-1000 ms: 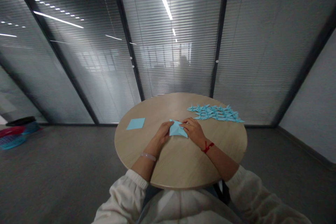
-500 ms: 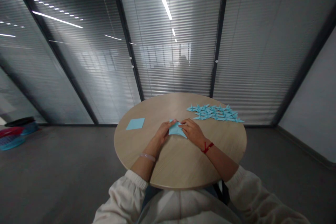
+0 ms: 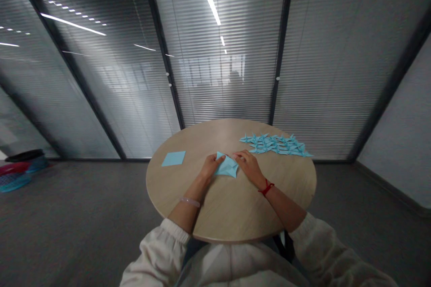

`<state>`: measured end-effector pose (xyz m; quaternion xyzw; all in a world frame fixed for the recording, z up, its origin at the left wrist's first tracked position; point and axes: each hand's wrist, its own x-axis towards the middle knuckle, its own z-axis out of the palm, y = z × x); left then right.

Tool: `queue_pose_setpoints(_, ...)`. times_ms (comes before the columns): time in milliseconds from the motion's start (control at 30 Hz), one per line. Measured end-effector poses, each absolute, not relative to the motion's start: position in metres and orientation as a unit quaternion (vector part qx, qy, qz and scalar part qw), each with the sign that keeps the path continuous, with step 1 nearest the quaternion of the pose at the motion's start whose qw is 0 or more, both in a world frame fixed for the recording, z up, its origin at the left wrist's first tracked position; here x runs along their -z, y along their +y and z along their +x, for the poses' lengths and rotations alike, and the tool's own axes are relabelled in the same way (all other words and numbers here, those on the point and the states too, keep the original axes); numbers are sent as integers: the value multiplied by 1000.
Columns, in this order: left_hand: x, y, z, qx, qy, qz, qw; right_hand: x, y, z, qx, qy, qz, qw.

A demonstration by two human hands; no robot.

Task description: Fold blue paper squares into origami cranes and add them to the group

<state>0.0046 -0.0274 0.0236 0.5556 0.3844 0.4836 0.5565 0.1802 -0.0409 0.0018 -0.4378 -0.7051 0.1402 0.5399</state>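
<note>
A sheet of light blue origami paper (image 3: pixel 227 168), partly folded with creases and flaps, lies just above the tabletop in front of me. My left hand (image 3: pixel 209 167) grips its left side, thumb on top and the fingers partly hidden beneath. At the upper right edge of the paper is my right hand (image 3: pixel 248 166), its fingers bent and drawn together at that corner. The exact contact of its fingertips is too small to make out fully. Left of my hands, a flat blue paper sheet (image 3: pixel 173 158) rests on the round wooden table (image 3: pixel 232 215).
Several folded blue paper cranes (image 3: pixel 274 144) stand in close rows at the table's back right. Behind the table rises a glass partition with blinds (image 3: pixel 229 98). Plastic baskets (image 3: pixel 15 179) sit on the floor at far left.
The folded paper has turned slightly and shifted a little left, showing more of its creased face. My right hand has drawn back a little to the right from over it.
</note>
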Motion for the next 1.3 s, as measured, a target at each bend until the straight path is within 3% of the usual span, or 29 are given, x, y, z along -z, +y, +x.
queue_pose_setpoints(133, -26, -31, 7, -466, 369, 592, 544, 6, -30, 182, -343, -654, -450, 503)
queue_pose_setpoints(233, -27, -32, 8, -460, 358, 598, 550, 10, -27, 182, -406, -656, -430, 469)
queue_pose_setpoints(600, -27, -32, 9, -460, 328, 585, 582, 9, -31, 182, -423, -638, -444, 466)
queue_pose_setpoints(867, -23, -25, 7, -480, 424, 580, 502, 11, -30, 182, -439, -624, -456, 458)
queue_pose_setpoints(1300, -25, -28, 9, -486, 424, 548, 533, 11, -29, 183, -422, -642, -461, 444)
